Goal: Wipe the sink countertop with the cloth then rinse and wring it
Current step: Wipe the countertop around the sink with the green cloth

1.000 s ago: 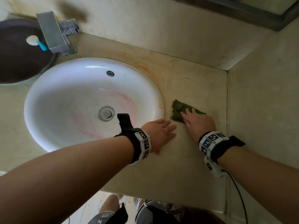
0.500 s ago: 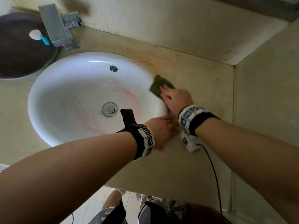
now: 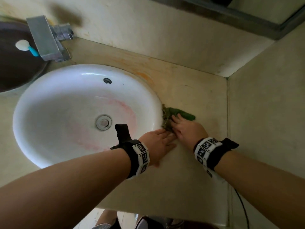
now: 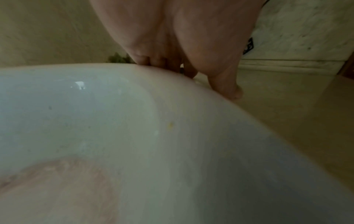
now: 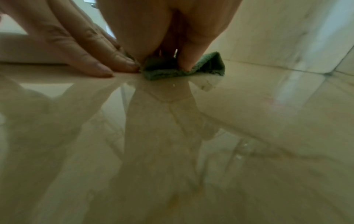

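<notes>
A crumpled green cloth lies on the beige countertop against the right rim of the white sink. My right hand presses down on it with fingers stretched forward; in the right wrist view the thumb digs into the cloth, whose far corner stands up. My left hand rests flat, palm down, across the sink's rim and the countertop, its fingertips touching the cloth's near edge. A scrap of the cloth shows beyond the left hand.
A metal faucet stands at the sink's back left. Beside it sits a dark round basin with a white and blue brush. Tiled walls close in the countertop at the back and right. An orange stain marks the counter.
The right hand has slid the cloth back toward me along the sink's right rim, after pushing it away to the far rim half a second ago. The left hand has stayed put.
</notes>
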The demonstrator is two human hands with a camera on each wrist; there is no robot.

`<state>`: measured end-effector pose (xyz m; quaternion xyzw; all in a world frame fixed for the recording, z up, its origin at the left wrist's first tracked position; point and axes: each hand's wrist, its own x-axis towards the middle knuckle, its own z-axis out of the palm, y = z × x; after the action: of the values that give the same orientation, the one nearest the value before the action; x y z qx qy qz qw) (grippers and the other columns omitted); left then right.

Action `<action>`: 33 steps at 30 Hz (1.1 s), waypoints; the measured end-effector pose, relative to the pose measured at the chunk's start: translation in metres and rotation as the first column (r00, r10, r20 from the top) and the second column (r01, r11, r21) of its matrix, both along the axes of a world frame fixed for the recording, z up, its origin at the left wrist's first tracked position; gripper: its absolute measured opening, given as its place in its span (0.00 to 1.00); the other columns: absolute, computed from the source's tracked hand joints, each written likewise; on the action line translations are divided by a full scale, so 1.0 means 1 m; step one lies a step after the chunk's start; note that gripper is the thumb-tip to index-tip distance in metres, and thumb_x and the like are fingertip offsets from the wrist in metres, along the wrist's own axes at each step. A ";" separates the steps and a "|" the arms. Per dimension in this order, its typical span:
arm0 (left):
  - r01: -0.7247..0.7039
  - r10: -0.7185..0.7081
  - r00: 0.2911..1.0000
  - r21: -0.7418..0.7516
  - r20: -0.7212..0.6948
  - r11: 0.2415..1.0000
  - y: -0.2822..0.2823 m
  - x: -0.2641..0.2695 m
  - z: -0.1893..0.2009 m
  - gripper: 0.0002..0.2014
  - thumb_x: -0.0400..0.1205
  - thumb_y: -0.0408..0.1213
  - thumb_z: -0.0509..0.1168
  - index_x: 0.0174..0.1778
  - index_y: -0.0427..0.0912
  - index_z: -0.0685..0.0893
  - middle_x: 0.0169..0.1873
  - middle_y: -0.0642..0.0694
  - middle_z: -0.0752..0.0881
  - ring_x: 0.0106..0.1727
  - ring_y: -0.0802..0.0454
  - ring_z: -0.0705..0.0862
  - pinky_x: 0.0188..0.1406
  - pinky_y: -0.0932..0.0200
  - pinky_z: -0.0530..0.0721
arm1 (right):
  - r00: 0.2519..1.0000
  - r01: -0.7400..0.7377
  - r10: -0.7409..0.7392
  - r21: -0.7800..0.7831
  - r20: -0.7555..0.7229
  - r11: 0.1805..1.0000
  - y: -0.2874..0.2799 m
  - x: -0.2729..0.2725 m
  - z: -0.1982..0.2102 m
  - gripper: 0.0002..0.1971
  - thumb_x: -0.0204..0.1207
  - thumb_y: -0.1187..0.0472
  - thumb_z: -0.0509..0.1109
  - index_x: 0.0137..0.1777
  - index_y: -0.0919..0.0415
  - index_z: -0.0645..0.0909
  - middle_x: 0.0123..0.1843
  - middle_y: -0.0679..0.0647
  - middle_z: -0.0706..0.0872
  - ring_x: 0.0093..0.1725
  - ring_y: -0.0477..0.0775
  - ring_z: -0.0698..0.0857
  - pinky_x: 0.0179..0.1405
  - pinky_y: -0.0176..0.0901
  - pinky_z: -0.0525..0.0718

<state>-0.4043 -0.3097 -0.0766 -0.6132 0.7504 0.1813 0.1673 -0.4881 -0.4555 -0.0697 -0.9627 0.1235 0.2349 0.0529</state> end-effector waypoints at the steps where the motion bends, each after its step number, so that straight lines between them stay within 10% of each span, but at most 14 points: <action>1: 0.004 -0.004 1.000 0.006 0.002 1.000 0.000 0.001 -0.001 0.47 0.76 0.57 0.69 0.85 0.45 0.52 0.85 0.40 0.48 0.85 0.41 0.50 0.83 0.48 0.44 | 1.000 0.023 -0.023 -0.014 0.001 1.000 -0.004 0.008 -0.002 0.24 0.88 0.55 0.49 0.83 0.53 0.58 0.86 0.48 0.55 0.85 0.50 0.54 0.76 0.44 0.64; 14: -0.023 0.024 0.998 0.012 -0.058 1.000 0.001 0.002 -0.004 0.44 0.78 0.55 0.67 0.85 0.44 0.52 0.85 0.42 0.46 0.85 0.42 0.48 0.82 0.50 0.41 | 0.997 0.082 -0.083 -0.206 0.002 0.975 -0.100 0.138 -0.014 0.24 0.88 0.59 0.49 0.83 0.63 0.56 0.83 0.63 0.60 0.78 0.65 0.67 0.69 0.57 0.72; 23: -0.027 0.028 0.998 0.021 -0.052 0.999 0.000 0.001 0.003 0.45 0.78 0.55 0.68 0.85 0.44 0.51 0.85 0.41 0.46 0.85 0.42 0.49 0.82 0.50 0.42 | 0.930 0.340 -0.364 -0.263 -0.046 0.903 -0.143 0.046 -0.009 0.23 0.86 0.64 0.52 0.80 0.69 0.63 0.72 0.68 0.75 0.65 0.66 0.79 0.59 0.51 0.78; 33: -0.010 0.011 0.998 0.015 -0.069 1.000 0.001 0.004 -0.004 0.46 0.79 0.58 0.65 0.85 0.45 0.48 0.85 0.43 0.42 0.85 0.42 0.44 0.81 0.50 0.36 | 0.984 0.045 -0.069 -0.144 -0.164 0.989 -0.060 0.090 -0.006 0.28 0.88 0.62 0.51 0.85 0.55 0.47 0.87 0.56 0.49 0.82 0.69 0.55 0.73 0.62 0.70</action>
<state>-0.4007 -0.3086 -0.0810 -0.6092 0.7513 0.2084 0.1449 -0.3977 -0.5154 -0.0755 -0.9367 0.1712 0.3049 -0.0183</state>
